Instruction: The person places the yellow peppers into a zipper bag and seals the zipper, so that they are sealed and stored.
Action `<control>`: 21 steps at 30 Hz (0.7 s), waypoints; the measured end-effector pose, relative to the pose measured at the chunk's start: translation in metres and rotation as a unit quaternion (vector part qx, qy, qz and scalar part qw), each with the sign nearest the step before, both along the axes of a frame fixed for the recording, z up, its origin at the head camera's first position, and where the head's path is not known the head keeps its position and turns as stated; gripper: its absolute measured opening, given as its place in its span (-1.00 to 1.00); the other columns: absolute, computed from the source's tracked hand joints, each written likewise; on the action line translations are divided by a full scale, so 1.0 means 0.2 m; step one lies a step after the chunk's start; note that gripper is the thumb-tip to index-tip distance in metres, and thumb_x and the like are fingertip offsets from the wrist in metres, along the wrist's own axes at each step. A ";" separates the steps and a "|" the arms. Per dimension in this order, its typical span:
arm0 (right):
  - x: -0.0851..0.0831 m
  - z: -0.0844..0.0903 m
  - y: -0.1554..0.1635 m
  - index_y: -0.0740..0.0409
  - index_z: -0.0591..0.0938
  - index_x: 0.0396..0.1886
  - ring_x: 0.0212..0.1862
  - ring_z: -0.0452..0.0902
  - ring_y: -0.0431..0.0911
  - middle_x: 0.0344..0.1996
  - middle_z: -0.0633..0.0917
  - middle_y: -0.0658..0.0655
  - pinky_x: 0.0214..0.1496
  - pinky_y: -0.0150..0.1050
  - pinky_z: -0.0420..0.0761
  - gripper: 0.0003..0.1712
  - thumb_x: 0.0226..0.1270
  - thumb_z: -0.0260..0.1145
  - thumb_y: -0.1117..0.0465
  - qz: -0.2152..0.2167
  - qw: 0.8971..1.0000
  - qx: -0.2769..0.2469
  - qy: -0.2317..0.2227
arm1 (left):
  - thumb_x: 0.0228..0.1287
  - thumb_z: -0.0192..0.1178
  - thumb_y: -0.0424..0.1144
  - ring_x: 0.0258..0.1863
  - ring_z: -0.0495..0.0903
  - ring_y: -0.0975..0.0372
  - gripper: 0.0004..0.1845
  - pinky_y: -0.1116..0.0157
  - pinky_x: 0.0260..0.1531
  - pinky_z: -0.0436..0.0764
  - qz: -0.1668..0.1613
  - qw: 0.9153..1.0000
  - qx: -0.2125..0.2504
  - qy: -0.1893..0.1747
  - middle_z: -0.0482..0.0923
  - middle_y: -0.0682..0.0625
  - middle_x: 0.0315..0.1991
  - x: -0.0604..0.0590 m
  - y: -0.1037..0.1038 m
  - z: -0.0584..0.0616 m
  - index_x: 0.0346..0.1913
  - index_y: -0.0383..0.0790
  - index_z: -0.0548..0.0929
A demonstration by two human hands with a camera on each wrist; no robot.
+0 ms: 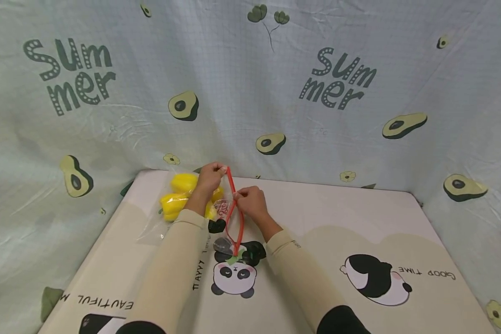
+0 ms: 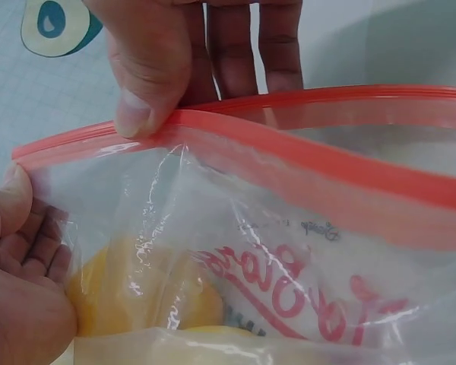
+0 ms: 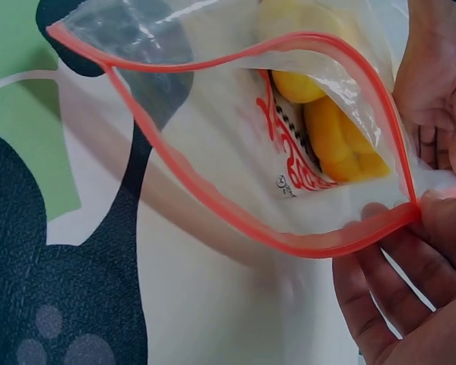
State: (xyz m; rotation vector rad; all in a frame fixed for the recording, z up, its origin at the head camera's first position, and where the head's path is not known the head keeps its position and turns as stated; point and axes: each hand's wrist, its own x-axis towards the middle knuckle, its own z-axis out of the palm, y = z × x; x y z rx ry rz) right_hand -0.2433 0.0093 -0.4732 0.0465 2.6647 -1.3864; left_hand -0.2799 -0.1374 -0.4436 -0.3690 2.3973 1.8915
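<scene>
A clear zip bag with a red zip strip [image 1: 241,227] lies on its side, and its mouth gapes in a loop toward the near side. Yellow bell peppers [image 1: 174,205] show through the plastic; one [image 3: 338,141] is seen through the mouth. My left hand [image 1: 212,178] pinches the far corner of the strip. Nearer along the strip, my right hand [image 1: 252,202] pinches both edges together between thumb and fingers. From there to the left hand's corner the edges run together, as the left wrist view shows with the right thumb [image 2: 137,106] pressed on the strip.
The table cover [image 1: 308,287] is pale with printed pandas [image 1: 233,278] and lettering. Behind it hangs a cloth [image 1: 233,60] printed with avocados and words. Red print [image 2: 289,293] marks the bag's side.
</scene>
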 end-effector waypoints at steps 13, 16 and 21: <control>0.01 -0.04 0.02 0.19 0.86 -0.18 -0.38 0.52 -0.11 -0.34 0.81 0.13 -0.46 -0.36 0.47 -0.76 0.46 0.37 0.14 0.016 1.000 -0.012 0.007 | 0.67 0.01 -0.17 0.02 0.43 0.05 -0.69 0.16 0.23 0.52 0.014 1.000 0.008 -0.001 0.52 -0.17 0.05 0.00 0.00 0.01 0.12 -0.34 0.60; 0.02 -0.04 0.03 0.20 0.86 -0.16 -0.41 0.50 -0.12 -0.37 0.79 0.12 -0.48 -0.36 0.46 -0.76 0.47 0.37 0.14 0.020 1.000 -0.015 -0.003 | 0.67 0.00 -0.17 0.01 0.43 0.06 -0.70 0.17 0.22 0.53 0.015 1.000 0.008 -0.003 0.53 -0.17 0.06 -0.01 0.00 0.01 0.12 -0.33 0.60; 0.02 -0.05 0.03 0.22 0.85 -0.14 -0.42 0.51 -0.11 -0.40 0.77 0.13 -0.48 -0.37 0.49 -0.73 0.47 0.37 0.13 0.029 0.999 -0.015 -0.012 | 0.67 0.00 -0.17 -0.01 0.42 0.08 -0.71 0.19 0.18 0.52 0.016 1.000 0.016 0.000 0.52 -0.14 0.03 0.00 -0.01 0.01 0.09 -0.34 0.60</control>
